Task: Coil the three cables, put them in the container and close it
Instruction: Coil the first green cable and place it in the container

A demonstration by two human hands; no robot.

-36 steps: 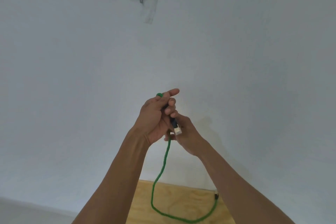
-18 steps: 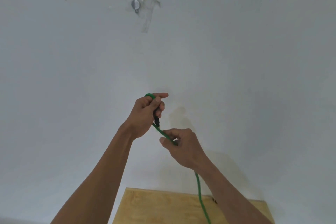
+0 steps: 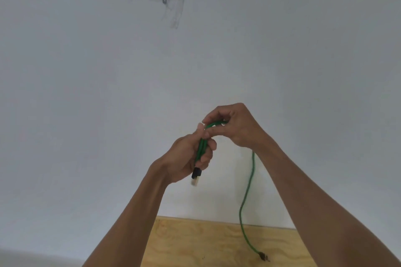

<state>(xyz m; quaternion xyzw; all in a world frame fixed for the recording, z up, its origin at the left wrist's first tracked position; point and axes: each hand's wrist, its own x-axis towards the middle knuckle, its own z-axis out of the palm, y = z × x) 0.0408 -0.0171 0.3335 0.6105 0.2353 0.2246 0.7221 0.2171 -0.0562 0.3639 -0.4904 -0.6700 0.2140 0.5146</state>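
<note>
Here, head view: left hand (image 3: 186, 158) grips two doubled strands of the green cable (image 3: 249, 182) near vertical, plug (image 3: 196, 176) hanging below the fist. Right hand (image 3: 236, 128) pinches the bend just above, so it's nearer the slack. Free tail drops under the right wrist to the plywood table (image 3: 195, 243); thin, braided-looking, far end w/ dark connector.

Right hand (image 3: 235, 128) hides part of the green cable (image 3: 247, 193) (mid-loop).

The left hand (image 3: 184, 158) is gripping folded strands of green cable (image 3: 249, 180); the right hand (image 3: 236, 128) is pinching its loop above a plywood board (image 3: 206, 243).
</note>
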